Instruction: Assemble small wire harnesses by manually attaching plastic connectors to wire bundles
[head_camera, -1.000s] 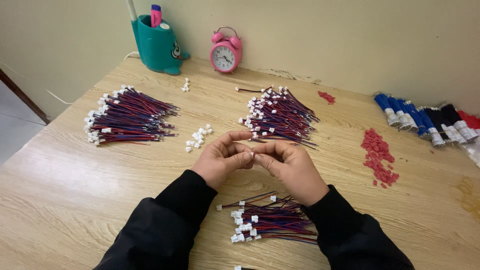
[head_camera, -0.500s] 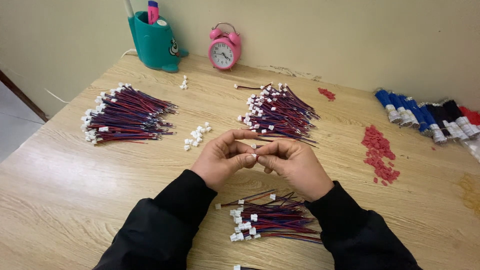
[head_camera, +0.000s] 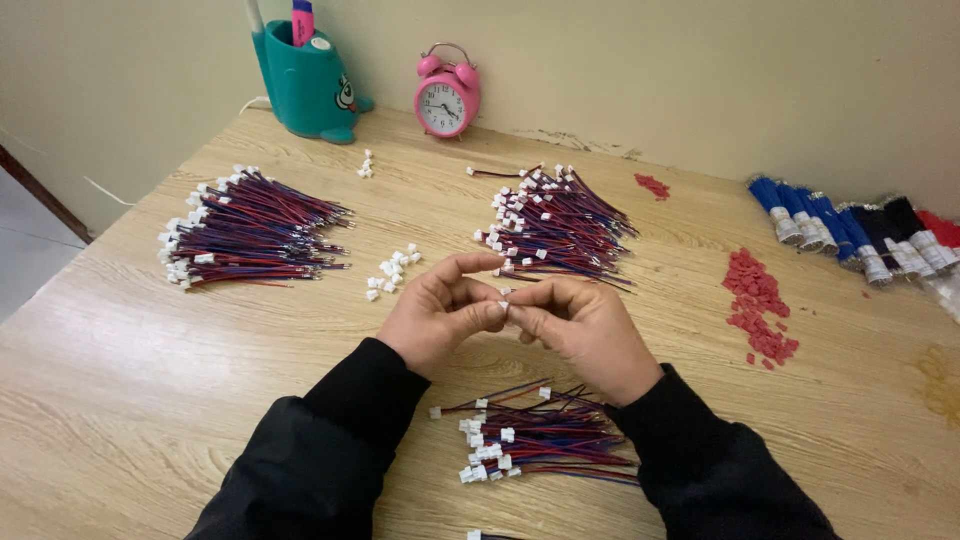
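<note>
Centrally, near the table's (head_camera: 120, 400) front edge, a small white connector (head_camera: 504, 307) is pinched between left hand (head_camera: 440, 315) and right hand (head_camera: 585, 330) fingertips; its wire is hidden, and bare wood lies leftward.

— Where are the hands?
— Both meet at the middle, near the person. The left hand (head_camera: 440, 315) and right hand (head_camera: 580, 325) touch at the fingertips, pinched together.
— And the arms?
— Two black sleeves come in from the near edge, angled inward, wrists bent slightly, palms turned toward each other.
</note>
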